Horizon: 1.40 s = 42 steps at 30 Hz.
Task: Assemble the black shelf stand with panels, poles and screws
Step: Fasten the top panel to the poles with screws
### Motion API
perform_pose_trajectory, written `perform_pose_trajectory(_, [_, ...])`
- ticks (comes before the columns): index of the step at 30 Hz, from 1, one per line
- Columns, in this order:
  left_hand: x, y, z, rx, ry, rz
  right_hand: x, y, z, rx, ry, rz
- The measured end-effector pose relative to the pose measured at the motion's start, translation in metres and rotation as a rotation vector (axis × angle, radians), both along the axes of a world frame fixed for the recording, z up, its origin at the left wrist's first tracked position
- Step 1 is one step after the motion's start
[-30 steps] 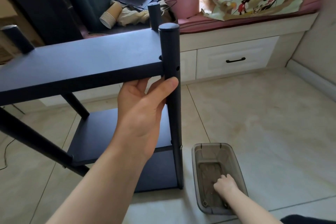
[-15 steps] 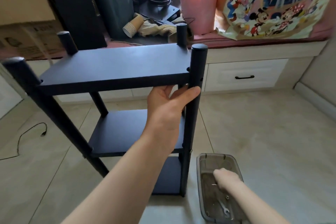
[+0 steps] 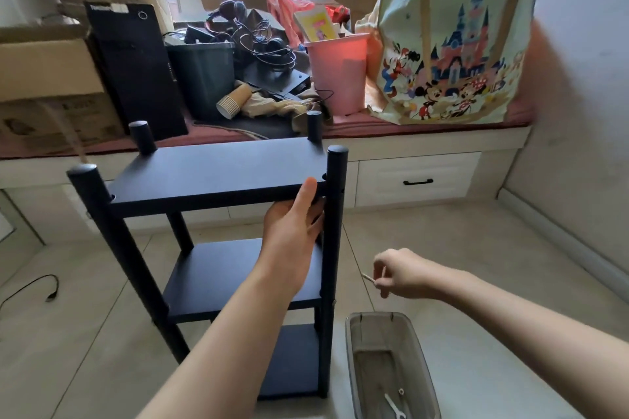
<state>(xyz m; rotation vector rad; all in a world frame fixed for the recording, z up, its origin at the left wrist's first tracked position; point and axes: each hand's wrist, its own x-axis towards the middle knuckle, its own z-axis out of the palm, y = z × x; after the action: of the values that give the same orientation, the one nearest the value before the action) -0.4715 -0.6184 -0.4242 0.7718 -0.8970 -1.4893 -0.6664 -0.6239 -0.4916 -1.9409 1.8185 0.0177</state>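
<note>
Black shelf stand [image 3: 218,177] gripped; right hand [image 3: 396,274] pinches screw [image 3: 368,278].

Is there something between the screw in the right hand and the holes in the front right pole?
Nothing visible. The right hand pinches the screw in open air beside the front right pole, whose holes face it.

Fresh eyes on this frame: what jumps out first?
The black shelf stand at centre, three panels on four poles, with the left hand gripping under the top panel beside the near right pole. To its right, the right hand pinches a small screw above the grey parts bin on the floor, which holds a small wrench. Behind, a cartoon-print bag stands on the cluttered window bench.
</note>
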Motion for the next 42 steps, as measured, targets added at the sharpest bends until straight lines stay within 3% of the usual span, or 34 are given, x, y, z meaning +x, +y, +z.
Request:
perform_pose_trajectory(7, [-0.002, 0.004, 0.003, -0.004, -0.04, 0.037, 0.021, 0.05, 0.071, -0.322, -0.672, -0.2])
perform_pose_trajectory(11, [-0.002, 0.002, 0.004, 0.012, -0.011, 0.036, 0.033, 0.059, 0.085, -0.456, -0.853, -0.248])
perform_pose_trajectory(26, [-0.002, -0.007, 0.003, 0.004, -0.032, 0.011, 0.038, 0.038, 0.087, -0.561, -0.85, -0.229])
perform_pose_trajectory(42, [-0.014, -0.014, 0.013, 0.144, -0.01, 0.076, 0.049, 0.038, 0.09, -0.684, -0.786, -0.194])
